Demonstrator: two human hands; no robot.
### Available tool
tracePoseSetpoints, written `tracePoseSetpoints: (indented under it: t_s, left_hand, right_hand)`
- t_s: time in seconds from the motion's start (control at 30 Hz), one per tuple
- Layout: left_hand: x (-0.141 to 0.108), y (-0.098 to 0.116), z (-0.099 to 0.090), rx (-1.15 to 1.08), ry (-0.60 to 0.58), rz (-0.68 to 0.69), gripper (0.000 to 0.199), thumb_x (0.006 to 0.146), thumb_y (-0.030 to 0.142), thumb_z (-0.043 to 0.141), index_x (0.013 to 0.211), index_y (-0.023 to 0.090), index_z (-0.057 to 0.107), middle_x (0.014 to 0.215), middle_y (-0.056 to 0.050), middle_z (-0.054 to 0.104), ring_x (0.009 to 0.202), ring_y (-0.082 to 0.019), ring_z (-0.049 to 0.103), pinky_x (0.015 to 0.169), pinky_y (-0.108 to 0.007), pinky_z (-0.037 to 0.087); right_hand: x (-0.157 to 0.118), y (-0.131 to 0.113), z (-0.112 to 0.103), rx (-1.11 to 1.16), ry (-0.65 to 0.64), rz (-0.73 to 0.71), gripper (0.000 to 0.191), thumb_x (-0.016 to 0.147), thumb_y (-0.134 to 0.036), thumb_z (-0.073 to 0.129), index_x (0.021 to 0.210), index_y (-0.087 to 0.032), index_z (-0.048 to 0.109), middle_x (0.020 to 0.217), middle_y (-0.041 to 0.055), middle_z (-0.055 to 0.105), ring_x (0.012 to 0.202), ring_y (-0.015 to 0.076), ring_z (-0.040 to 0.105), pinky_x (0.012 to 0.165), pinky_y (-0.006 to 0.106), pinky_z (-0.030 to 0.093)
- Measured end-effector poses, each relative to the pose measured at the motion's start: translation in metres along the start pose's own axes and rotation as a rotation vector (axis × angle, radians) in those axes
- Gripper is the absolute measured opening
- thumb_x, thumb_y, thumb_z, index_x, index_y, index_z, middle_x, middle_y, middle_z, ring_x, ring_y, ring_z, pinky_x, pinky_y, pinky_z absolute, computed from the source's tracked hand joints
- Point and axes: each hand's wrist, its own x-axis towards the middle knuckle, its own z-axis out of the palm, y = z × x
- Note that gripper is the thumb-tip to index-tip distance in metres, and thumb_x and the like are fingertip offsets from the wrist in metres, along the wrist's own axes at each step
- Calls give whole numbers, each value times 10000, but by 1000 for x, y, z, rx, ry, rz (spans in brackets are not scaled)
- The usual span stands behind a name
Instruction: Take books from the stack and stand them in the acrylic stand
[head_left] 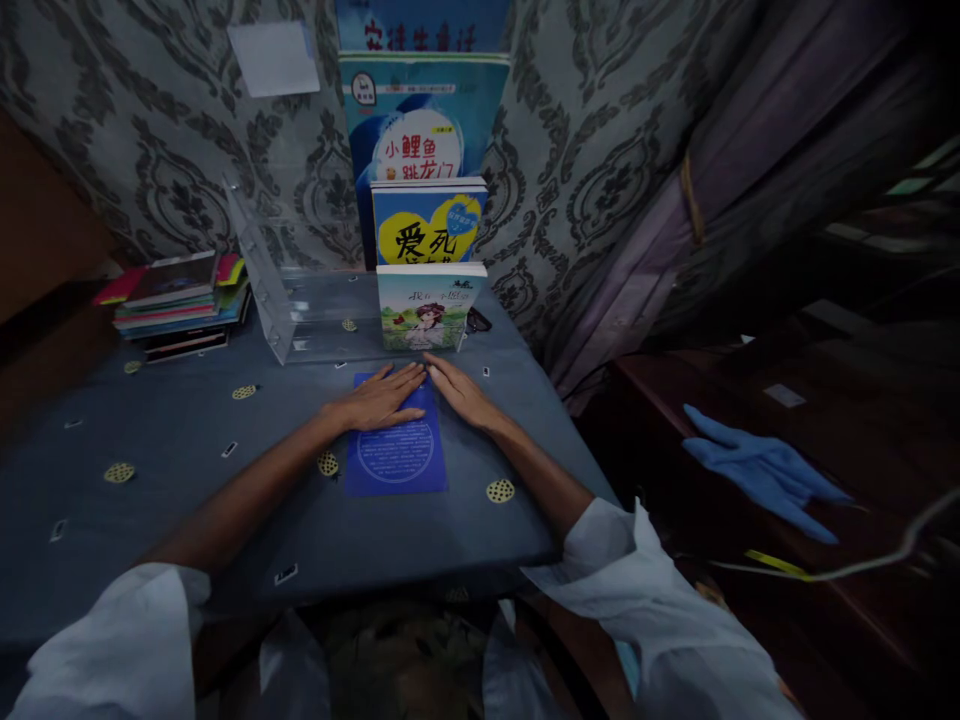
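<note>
A blue printed sheet (396, 460), with white text inside a circle, lies flat on the table. My left hand (381, 400) rests palm down over its upper part, fingers stretched out and thumb apart. At the sheet's upper right edge is my right hand (461, 393), its fingers extended and its tips close to those of the left. Just beyond the fingertips stands a book with a drawn girl on its cover (429, 312). Behind it rise a blue and yellow book (427, 222), a teal book (424, 120) and another blue book (424, 28), in stepped rows.
A see-through plastic rack (259, 270) surrounds the standing books. Left of it is a stack of books (184, 300). The dark grey tablecloth (187, 520) has pineapple prints. Blue gloves (757, 465) lie on a dark red surface at right, near a pale cable (885, 560).
</note>
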Motion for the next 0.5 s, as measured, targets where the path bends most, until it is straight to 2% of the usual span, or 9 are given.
tracePoseSetpoints:
  t_s: [0.1,0.27,0.5]
  left_hand:
    - [4,2,1,1,34,24,837,990,705,222,1611,151,136,1669,-154,130,1556,-274,98,1241,-496,51]
    - [4,2,3,16,62,26,808,994,696,229,1602,165,196,1664,-145,171,1552,-268,133,1241,-491,73]
    - [4,5,3,28,66,25,767,1012,660,237,1586,152,256,1650,-148,222,1539,-264,197,1242,-503,96]
  right_hand:
    - [2,2,-1,47,23,28,665,1027,-593,247,1499,-172,451,1521,107,508,1403,223,479,1190,416,355]
    - [5,9,1,108,79,57,602,1035,-567,268,1478,-221,485,1488,85,549,1345,223,543,1133,420,427]
    - [5,9,3,183,104,55,665,1011,-644,262,1449,-218,525,1457,91,580,1316,232,571,1125,421,436]
